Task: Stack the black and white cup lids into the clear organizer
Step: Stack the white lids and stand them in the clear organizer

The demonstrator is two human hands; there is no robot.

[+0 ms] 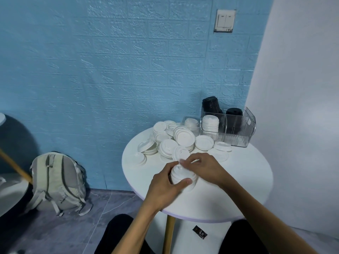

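— Lids: where did the white ones sit when you looked?

— Most lay in a loose pile of white lids (170,142) on the round table (244,173), just left of the clear organizer (236,129). A small stack of white lids (180,176) was nearer me than the organizer, held between both hands.

— And the organizer?

— At the table's far right edge, already holding a white stack (210,125) in its front-left slot and black lids (211,105) behind and to the right.

— Which way did the held stack lie from it?

— Down and to the left of it, stack axis roughly upright. My right hand (203,166) was the nearer one to the organizer, so I judged it would carry.

— How were the hands set?

— My left hand (165,187) curled round the stack's near side, thumb pressed on its rim. The right hand's fingers bent over the top, pinching a lid there; I could not tell whether that lid was seated or only being set on.
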